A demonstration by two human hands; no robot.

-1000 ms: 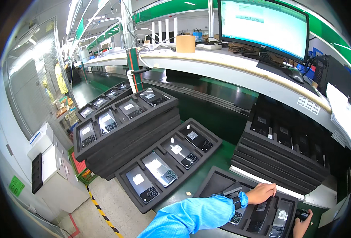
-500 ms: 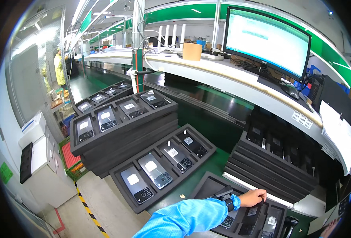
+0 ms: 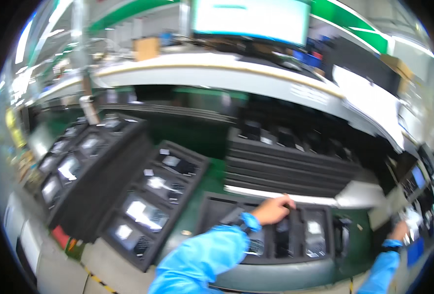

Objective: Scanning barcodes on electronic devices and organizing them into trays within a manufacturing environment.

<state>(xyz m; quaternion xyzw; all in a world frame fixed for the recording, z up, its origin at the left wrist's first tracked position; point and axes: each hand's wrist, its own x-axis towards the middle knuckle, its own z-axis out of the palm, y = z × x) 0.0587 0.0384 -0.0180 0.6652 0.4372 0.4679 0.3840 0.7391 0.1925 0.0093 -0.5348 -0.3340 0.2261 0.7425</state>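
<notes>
My left hand [image 3: 275, 209], in a blue sleeve with a dark wrist strap, reaches over a black foam tray [image 3: 271, 261]. Its fingers are closed at the upper end of a dark smartphone [image 3: 282, 240], which sits in a compartment of that tray. Another phone [image 3: 315, 237] with a white label lies in the compartment to its right, and a phone [image 3: 256, 245] is partly covered by my wrist on the left. At the far right, my right hand [image 3: 399, 230] is beside a blurred whitish thing [image 3: 413, 220]; motion smears its fingers.
A foam tray of labelled phones [image 3: 175, 210] lies left of centre, beside a tall tray stack [image 3: 102, 188]. Behind my left hand stands another stack of trays [image 3: 285, 169]. A white shelf [image 3: 217, 63] with a monitor [image 3: 251, 22] crosses the back. A dark object [image 3: 342, 235] stands right of the tray.
My view has swung right, so everything sits further left and is blurred. My right hand and sleeve have come further into view. My left hand stays at the phone in the tray.
</notes>
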